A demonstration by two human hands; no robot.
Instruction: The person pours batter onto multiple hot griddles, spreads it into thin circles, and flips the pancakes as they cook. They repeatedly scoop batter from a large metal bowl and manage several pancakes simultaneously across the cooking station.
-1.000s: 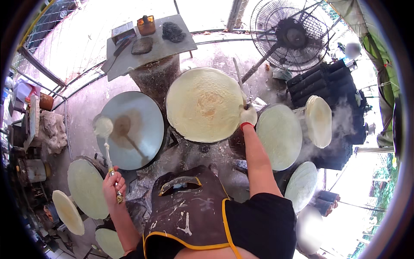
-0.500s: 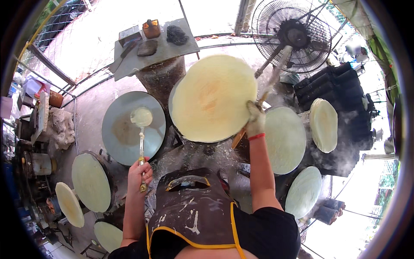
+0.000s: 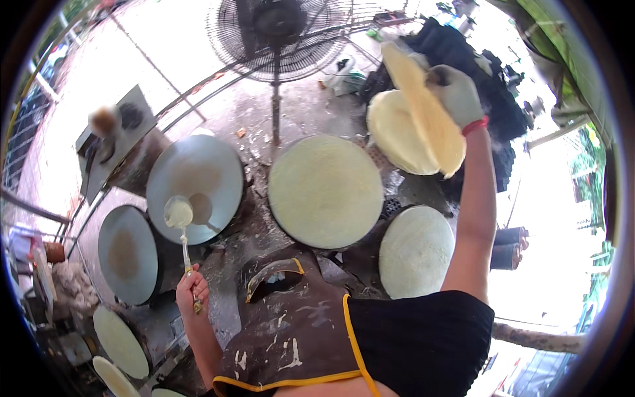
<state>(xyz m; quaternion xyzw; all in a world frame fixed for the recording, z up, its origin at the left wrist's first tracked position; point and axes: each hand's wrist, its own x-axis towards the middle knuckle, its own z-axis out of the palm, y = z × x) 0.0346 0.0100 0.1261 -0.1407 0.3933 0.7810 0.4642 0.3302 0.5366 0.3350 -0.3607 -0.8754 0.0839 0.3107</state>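
Observation:
My left hand [image 3: 190, 286] grips the handle of a ladle [image 3: 179, 215] whose bowl, full of pale batter, hangs over the near edge of a bare round grey griddle [image 3: 198, 169]. My right hand [image 3: 456, 92], in a light glove with a red cuff, is raised high at the upper right and holds a thin round yellow crepe [image 3: 423, 112] that droops from the fingers. A batter-covered griddle [image 3: 325, 190] lies in the middle, straight ahead of me.
A second bare griddle [image 3: 127, 255] sits at the left. Pale rounds lie at the right [image 3: 417, 250], upper right [image 3: 391, 135] and lower left [image 3: 119, 341]. A standing fan [image 3: 281, 33] is behind. A small table [image 3: 116, 142] with items stands at the left.
The view swung right. My right hand lifted the crepe off the middle area and raised it high to the right. The ladle stayed above the bare griddle.

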